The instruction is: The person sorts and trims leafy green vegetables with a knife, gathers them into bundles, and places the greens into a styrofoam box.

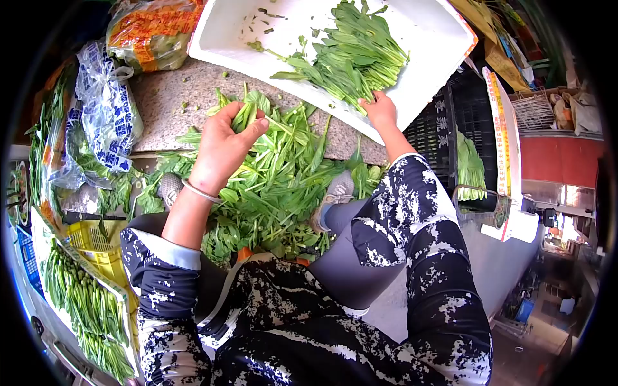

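My left hand (226, 138), with a bangle at its wrist, is closed around a few green leaf sprigs (246, 116), held above a loose heap of leafy greens (273, 174). My right hand (381, 112) reaches over the near wall of a white foam box (225, 35). Its fingers close on the stem ends of leafy greens (360, 55), which lie in a neat pile inside the box. Loose leaf scraps are scattered on the box floor. The right fingertips are partly hidden among the stems.
A speckled stone slab (164, 96) lies under the box. Plastic bags (106, 109) and a wrapped bundle (154, 32) stand at left, near a yellow crate (96, 238) and a box of long green stalks (84, 302). A black crate (473, 116) holding greens stands right. My shoes flank the heap.
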Motion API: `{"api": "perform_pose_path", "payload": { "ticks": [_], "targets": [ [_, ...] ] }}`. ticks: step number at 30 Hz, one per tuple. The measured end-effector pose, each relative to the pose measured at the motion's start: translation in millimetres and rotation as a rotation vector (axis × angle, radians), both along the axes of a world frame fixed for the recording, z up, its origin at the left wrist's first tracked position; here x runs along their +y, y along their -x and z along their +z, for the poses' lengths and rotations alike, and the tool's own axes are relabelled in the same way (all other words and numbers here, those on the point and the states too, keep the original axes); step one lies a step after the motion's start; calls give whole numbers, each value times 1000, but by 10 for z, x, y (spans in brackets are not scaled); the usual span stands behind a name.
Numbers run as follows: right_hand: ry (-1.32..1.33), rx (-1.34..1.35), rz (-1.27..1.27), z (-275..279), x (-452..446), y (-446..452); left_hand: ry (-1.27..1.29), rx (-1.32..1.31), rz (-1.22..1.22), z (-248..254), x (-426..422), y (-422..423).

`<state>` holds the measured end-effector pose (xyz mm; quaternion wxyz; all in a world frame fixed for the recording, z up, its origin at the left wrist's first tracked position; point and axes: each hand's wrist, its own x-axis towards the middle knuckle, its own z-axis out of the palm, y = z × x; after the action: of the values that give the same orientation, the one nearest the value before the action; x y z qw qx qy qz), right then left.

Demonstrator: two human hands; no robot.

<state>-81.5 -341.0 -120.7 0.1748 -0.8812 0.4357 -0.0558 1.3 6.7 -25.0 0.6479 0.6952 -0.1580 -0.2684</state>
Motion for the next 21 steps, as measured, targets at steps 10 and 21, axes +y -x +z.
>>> {"api": "perform_pose_path", "payload": {
  "ticks": [10,21],
  "targets": [
    [204,63,45,-99,-24,0,-24,-51,-5,-49,12,-30],
    [119,202,69,142,-46,-51,-52,-70,-7,-22,51,-30]
  ]
}}
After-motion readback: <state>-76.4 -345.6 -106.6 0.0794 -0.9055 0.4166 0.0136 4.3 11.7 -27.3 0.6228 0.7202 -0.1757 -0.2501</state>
